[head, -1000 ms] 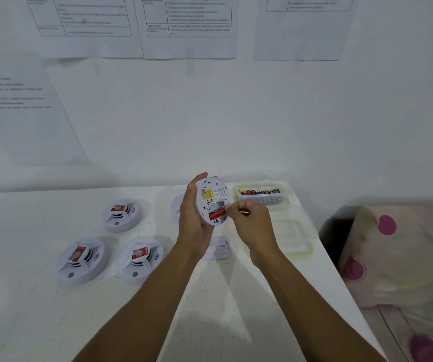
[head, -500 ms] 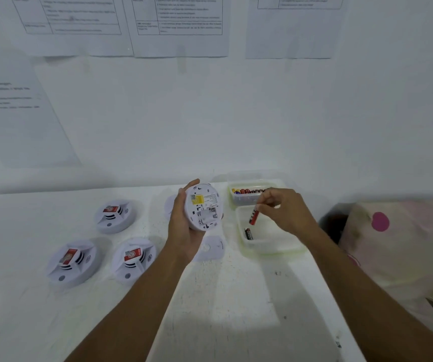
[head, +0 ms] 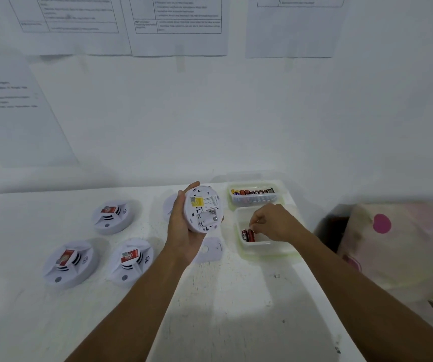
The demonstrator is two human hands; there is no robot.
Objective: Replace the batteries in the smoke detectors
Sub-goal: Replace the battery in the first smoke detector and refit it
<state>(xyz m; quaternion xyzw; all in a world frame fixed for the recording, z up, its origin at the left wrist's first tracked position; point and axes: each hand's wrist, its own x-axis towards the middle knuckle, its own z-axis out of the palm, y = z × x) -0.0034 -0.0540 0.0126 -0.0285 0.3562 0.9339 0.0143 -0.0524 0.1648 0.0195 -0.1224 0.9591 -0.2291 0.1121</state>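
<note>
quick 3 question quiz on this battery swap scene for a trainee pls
1. True or false: the left hand holds a smoke detector with its back toward the camera.
2. The right hand reaches into: A the far tray, B the near container, C a pocket.
3. How many red-labelled detectors lie on the table?
Key: 1 true; 2 B; 3 three.

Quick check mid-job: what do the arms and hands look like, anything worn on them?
The left hand and right hand wear no gloves; no rings, watch or bands show. The left forearm and right forearm are uncovered down to the frame's edge, no sleeve in view.
</note>
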